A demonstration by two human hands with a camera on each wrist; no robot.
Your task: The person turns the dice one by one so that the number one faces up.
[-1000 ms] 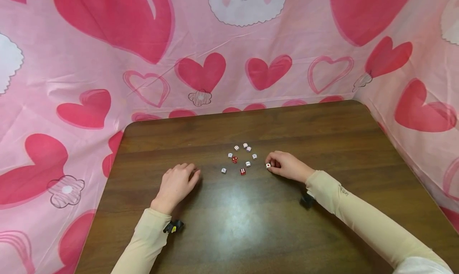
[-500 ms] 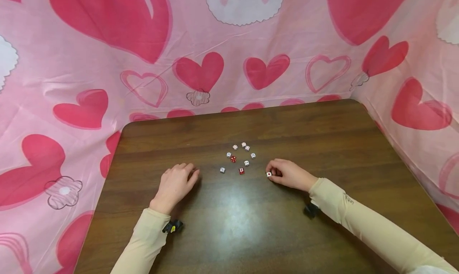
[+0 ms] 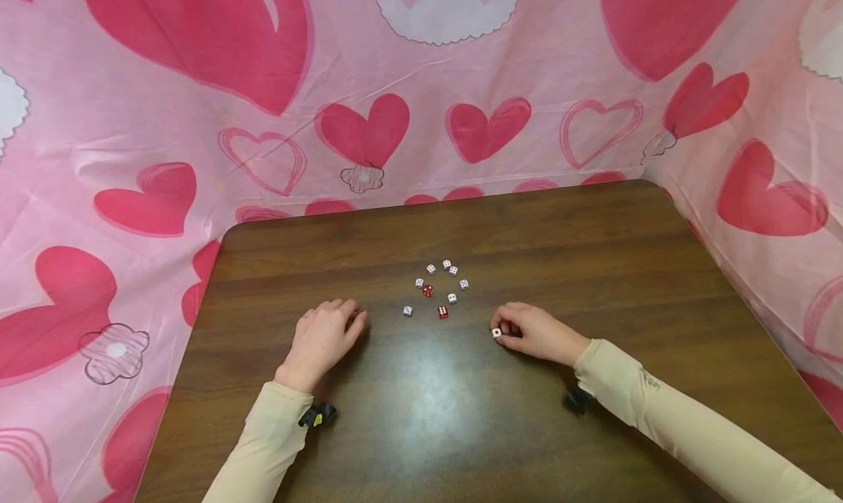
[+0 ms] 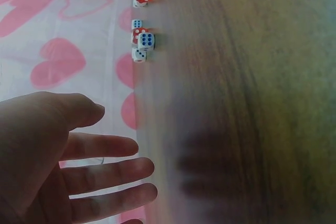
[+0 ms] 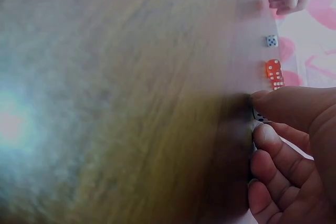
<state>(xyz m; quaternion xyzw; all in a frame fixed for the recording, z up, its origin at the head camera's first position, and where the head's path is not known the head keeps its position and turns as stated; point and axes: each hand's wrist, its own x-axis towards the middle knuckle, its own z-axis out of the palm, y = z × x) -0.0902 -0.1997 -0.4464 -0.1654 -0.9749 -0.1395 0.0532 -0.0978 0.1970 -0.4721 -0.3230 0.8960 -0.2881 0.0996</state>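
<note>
While the left hand (image 3: pixel 323 340) lies flat and relaxed on the table (image 3: pixel 593 254), holding nothing, a white die (image 3: pixel 497 332) is pinched between thumb and fingertips of the right hand (image 3: pixel 535 332). Against the earlier head views, this die has been drawn back toward the person and slightly to the right: a second ago it was held close beside the cluster (image 3: pixel 437 288), and now it sits well apart from it, at or just above the wood; whether it touches cannot be told. From the right wrist view only a sliver of the die (image 5: pixel 259 116) is seen between the thumb and the curled fingers (image 5: pixel 268 135). The cluster itself has not been disturbed: six white dice and two red dice (image 3: pixel 443 312) are left in the same loose ring at the table's middle. The left hand has not shifted either; its fingers (image 4: pixel 113 174) are shown straight and slightly parted in the left wrist view, with several dice (image 4: pixel 143 40) beyond them. By this shift one die is judged to have been separated from the group, with eight remaining. A pink heart-printed cloth (image 3: pixel 165 122) is hung behind and beside the table
</note>
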